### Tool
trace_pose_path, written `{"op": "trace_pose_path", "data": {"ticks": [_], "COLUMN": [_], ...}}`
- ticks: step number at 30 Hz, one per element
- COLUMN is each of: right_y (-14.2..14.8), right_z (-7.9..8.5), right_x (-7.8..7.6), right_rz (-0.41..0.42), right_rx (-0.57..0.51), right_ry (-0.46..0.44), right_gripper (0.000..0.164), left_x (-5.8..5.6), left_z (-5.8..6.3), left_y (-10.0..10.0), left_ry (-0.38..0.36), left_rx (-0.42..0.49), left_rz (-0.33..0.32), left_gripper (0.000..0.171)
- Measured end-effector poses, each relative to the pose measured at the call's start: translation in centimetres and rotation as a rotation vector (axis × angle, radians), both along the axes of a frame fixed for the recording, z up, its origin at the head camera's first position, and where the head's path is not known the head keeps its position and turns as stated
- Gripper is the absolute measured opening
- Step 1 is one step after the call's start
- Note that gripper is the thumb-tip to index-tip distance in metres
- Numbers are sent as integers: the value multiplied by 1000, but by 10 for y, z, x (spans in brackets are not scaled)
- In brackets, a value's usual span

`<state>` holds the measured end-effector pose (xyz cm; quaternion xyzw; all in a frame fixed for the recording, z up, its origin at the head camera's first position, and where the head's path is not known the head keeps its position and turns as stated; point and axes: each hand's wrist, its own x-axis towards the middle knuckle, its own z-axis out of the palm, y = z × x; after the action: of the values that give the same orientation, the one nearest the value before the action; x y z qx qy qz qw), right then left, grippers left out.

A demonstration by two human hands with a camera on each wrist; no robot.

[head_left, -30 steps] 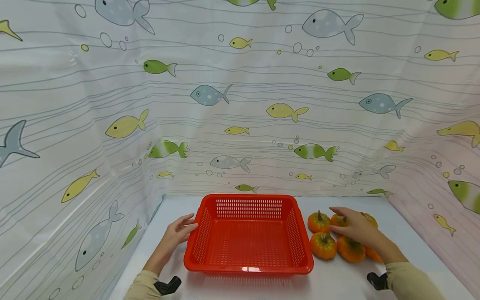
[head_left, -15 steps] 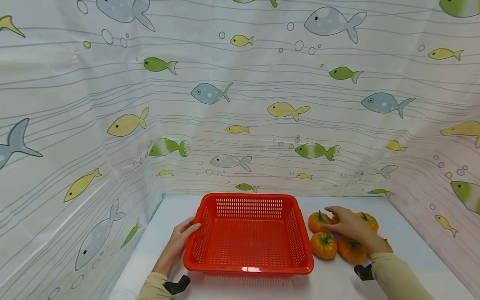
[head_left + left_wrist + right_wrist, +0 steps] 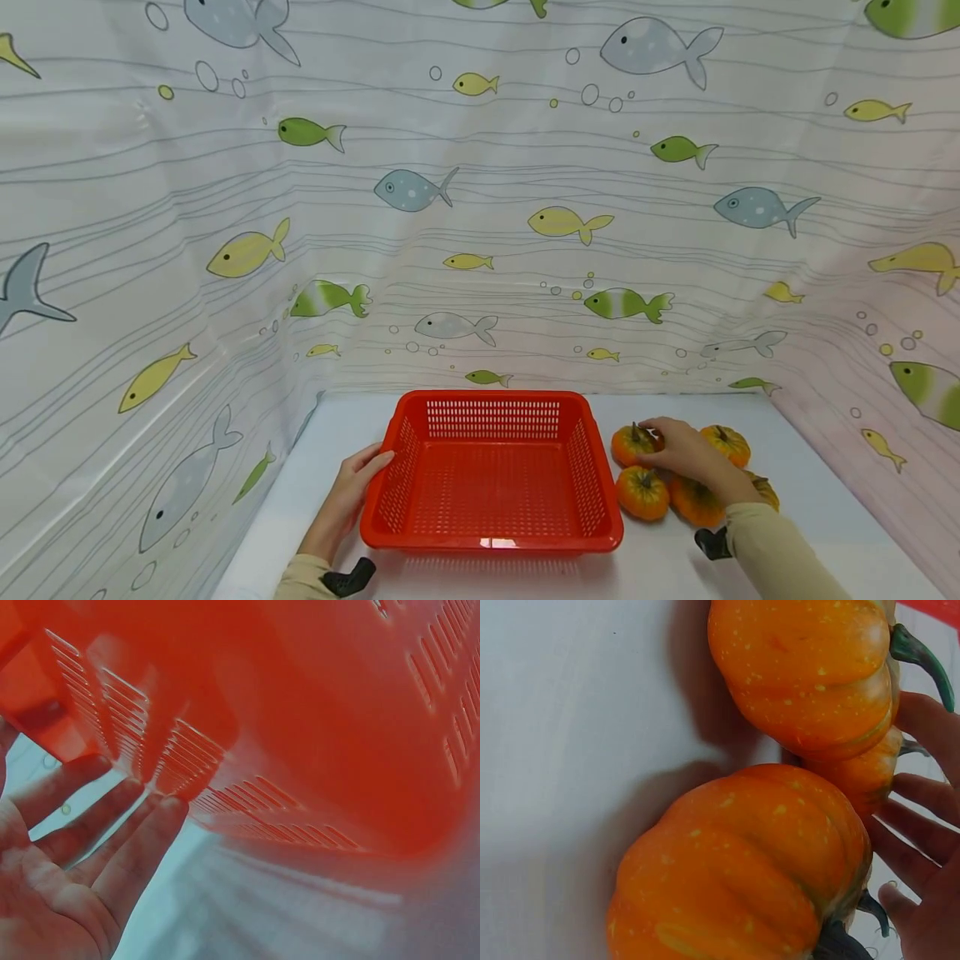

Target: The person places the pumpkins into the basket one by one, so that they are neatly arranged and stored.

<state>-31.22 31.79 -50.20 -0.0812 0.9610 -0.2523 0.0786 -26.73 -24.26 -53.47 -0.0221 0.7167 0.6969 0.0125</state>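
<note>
Saw nearest two light tan sleeves (image 3: 776, 546), each with a black fitting (image 3: 350, 577) at the cuff. Found just beyond, on the white desk (image 3: 660, 567), a red plastic basket (image 3: 491, 492) with slotted walls and a smooth, rounded rim. Made out to the right of it a cluster of pumpkins (image 3: 642, 493), ribbed, orange flecked with yellow, and topped by dark green stems. Noted the left hand (image 3: 356, 483) at the basket's left side, holding the rim with the thumb over it and the fingertips against the slotted outer wall. Noted the right hand (image 3: 681, 452) over the cluster, with thumb and fingers parted in a loose curve around the right side of the rear-left pumpkin (image 3: 628, 447). Could not tell whether gripping it. Saw farthest off, behind and at both sides, a white sheet (image 3: 510, 175) printed with wavy lines and green, yellow and grey-blue fish.
</note>
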Motion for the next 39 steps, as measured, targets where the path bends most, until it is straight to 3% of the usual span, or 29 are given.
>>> {"op": "trace_pose_path", "data": {"ticks": [10, 23, 30, 39], "right_y": [-4, -6, -6, -8], "right_z": [-3, -5, -1, 13], "right_x": [-5, -6, -4, -3], "right_rz": [16, 3, -40, -24], "right_rx": [41, -8, -114, -210], "right_ry": [33, 65, 65, 174], "right_gripper": [83, 88, 89, 81], "left_x": [1, 2, 2, 3], "left_z": [3, 2, 1, 3], "left_y": [0, 0, 0, 0], "left_ry": [-18, -10, -2, -10], "left_rx": [27, 45, 40, 43], "left_rz": [-18, -21, -30, -28], "left_gripper": [48, 47, 47, 48]}}
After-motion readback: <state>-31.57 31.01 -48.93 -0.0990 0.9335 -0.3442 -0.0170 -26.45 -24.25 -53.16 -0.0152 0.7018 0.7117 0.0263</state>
